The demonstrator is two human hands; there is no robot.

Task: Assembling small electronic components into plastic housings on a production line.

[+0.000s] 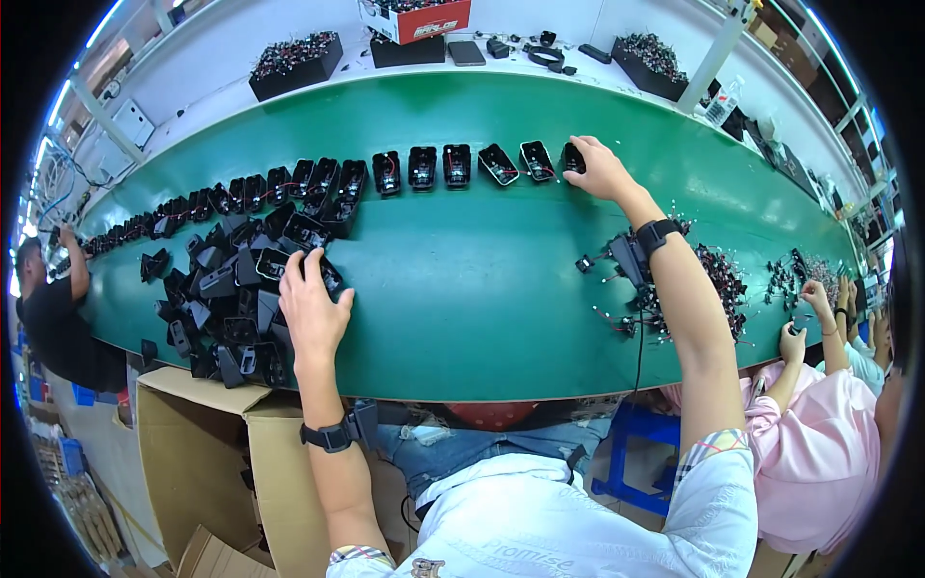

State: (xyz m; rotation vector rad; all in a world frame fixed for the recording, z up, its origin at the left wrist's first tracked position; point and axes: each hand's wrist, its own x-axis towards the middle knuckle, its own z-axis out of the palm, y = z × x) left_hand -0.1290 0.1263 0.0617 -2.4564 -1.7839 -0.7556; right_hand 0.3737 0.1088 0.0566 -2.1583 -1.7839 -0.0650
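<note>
A black plastic housing (573, 157) stands at the right end of a row on the green bench, with my right hand (599, 171) closed around it. To its left, more open-topped black housings (422, 169) with red wires inside stand side by side. My left hand (316, 308) reaches onto the right edge of a heap of loose black housings (226, 289). Its fingers are spread, touching or just above a housing (332, 279) there; the fingers partly hide it. Each wrist wears a black strap with a small box.
Small wired parts (718, 289) lie in a pile under my right forearm. Black bins of wired parts (296, 65) stand on the back shelf. An open cardboard box (198, 462) is below the bench at left. Co-workers sit at right (809, 443) and far left (63, 308).
</note>
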